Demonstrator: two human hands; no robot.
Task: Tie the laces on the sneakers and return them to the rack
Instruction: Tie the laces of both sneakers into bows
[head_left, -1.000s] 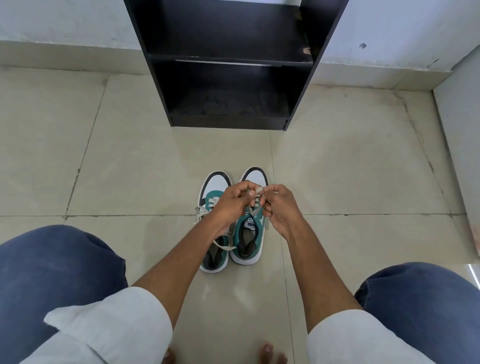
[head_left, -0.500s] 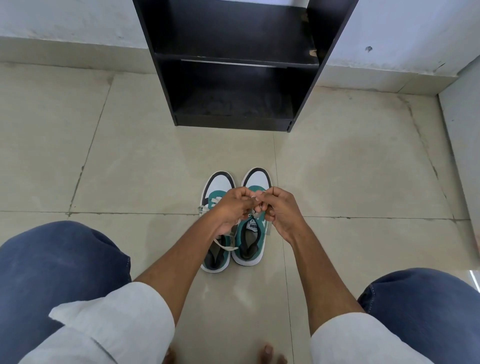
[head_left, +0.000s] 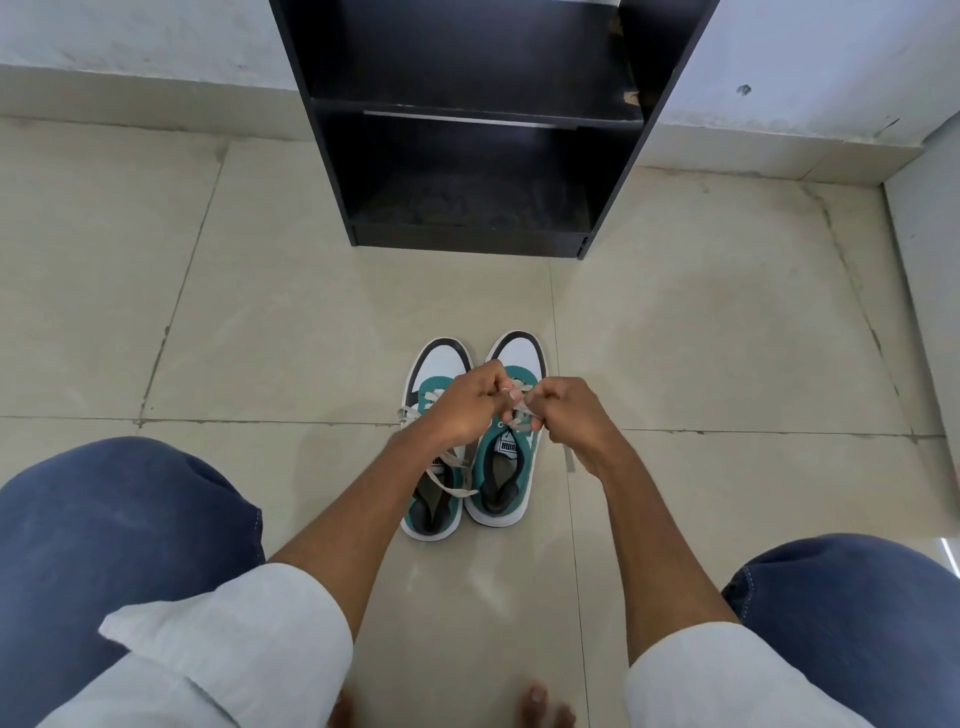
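Two white, teal and black sneakers stand side by side on the floor, toes pointing away from me. My left hand and my right hand meet over the right sneaker, each pinching its cream laces between the fingers. A loose lace end hangs below my right hand. The left sneaker has loose laces lying across its opening and out to its left side. The black rack stands beyond the shoes, its two visible shelves empty.
Beige floor tiles surround the shoes. A white wall with a skirting runs behind the rack, and another wall closes the right side. My knees in blue jeans frame the bottom corners, and bare toes show at the bottom edge.
My hands have drawn slightly apart, pulling the right sneaker's laces. The view has shifted a little, so the rack sits further right and lower in the frame.
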